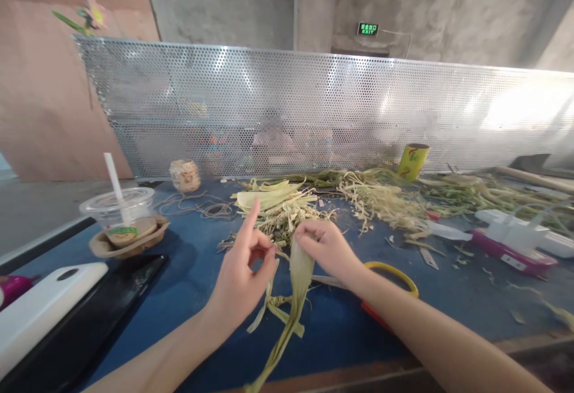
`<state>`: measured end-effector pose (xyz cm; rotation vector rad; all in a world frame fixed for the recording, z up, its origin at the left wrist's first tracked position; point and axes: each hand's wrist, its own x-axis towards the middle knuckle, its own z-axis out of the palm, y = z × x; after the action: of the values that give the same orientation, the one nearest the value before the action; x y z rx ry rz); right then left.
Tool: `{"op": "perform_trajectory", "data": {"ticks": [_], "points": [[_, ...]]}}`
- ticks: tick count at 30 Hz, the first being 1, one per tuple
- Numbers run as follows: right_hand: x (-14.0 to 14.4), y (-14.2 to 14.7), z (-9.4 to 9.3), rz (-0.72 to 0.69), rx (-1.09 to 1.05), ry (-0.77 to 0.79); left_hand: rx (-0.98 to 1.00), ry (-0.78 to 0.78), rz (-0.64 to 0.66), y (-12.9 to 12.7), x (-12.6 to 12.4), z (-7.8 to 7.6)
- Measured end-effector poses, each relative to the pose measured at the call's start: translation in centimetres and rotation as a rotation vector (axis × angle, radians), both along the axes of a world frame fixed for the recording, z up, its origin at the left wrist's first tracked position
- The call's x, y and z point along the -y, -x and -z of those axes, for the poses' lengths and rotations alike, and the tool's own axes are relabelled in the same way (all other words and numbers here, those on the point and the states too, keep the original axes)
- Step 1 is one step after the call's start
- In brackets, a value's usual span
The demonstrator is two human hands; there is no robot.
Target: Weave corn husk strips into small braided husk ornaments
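1. Pale green and limp, a husk strip (301, 270) hangs from the right hand (329, 246), whose thumb and fingers pinch its upper end; the lower end trails to the near edge of the blue table (341, 342).
2. The left hand (244, 264) points 1 finger up and curls the others toward the thumb; whether they grip a thin strand, I cannot tell.
3. Done, it seems: 1 short knotted section (278, 301) with loose tails, beside the strip. The work looks early.
4. Left, I judge: the held strip, its length hanging free, and the loose husk pile (269, 198) beyond the hands.
5. The right forearm partly covers a yellow-and-red tool (389, 267), probably scissors. The knot's pattern is too small to read, and a figure at the perforated screen (314, 100) is blurred.
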<state>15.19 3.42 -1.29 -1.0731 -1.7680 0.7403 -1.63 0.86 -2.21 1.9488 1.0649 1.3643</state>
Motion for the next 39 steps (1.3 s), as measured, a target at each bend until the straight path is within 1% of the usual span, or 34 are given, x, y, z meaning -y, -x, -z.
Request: {"op": "perform_trajectory", "data": {"ticks": [2, 4, 7, 11, 13, 17, 19, 20, 22, 24, 29, 33, 39], "points": [[-0.7, -0.9, -0.3, 0.051, -0.014, -0.018, 0.054, 0.050, -0.013, 0.3, -0.1, -0.2], [-1.2, -1.5, -0.5, 0.079, -0.006, -0.029, 0.080, 0.082, 0.016, 0.5, -0.1, -0.2], [-1.6, -2.0, -0.8, 0.125, 0.011, -0.038, 0.071, 0.069, 0.060, 0.5, -0.1, 0.0], [-1.4, -2.1, -0.9, 0.168, 0.022, -0.057, 0.044, 0.044, 0.033, 0.6, 0.0, 0.1], [-1.0, -1.8, -0.8, 0.128, 0.041, -0.073, 0.061, 0.071, 0.032, 0.7, 0.1, 0.0], [0.1, -0.9, -0.6, -0.094, 0.104, -0.081, 0.156, 0.171, 0.127, 0.5, 0.2, -0.3], [0.4, -0.7, -0.5, -0.185, 0.117, -0.051, 0.139, 0.178, 0.157, 0.4, 0.2, -0.3], [0.6, -0.6, -0.4, -0.208, 0.119, -0.030, 0.110, 0.173, 0.157, 0.3, 0.2, -0.2], [0.7, -0.6, -0.3, -0.222, 0.125, 0.009, 0.044, 0.166, 0.145, 0.1, 0.2, -0.1], [0.7, -0.6, -0.4, -0.212, 0.123, 0.023, 0.018, 0.184, 0.143, 0.1, 0.1, 0.0], [0.8, -0.7, -0.6, -0.220, 0.145, 0.077, 0.066, 0.225, 0.112, 0.2, -0.2, -0.1], [0.8, -0.6, -0.5, -0.228, 0.222, 0.004, 0.045, 0.163, 0.056, 0.2, -0.1, -0.1], [0.7, -0.3, -0.4, -0.202, 0.317, -0.034, -0.012, 0.125, 0.023, 0.1, -0.3, 0.2]]}}
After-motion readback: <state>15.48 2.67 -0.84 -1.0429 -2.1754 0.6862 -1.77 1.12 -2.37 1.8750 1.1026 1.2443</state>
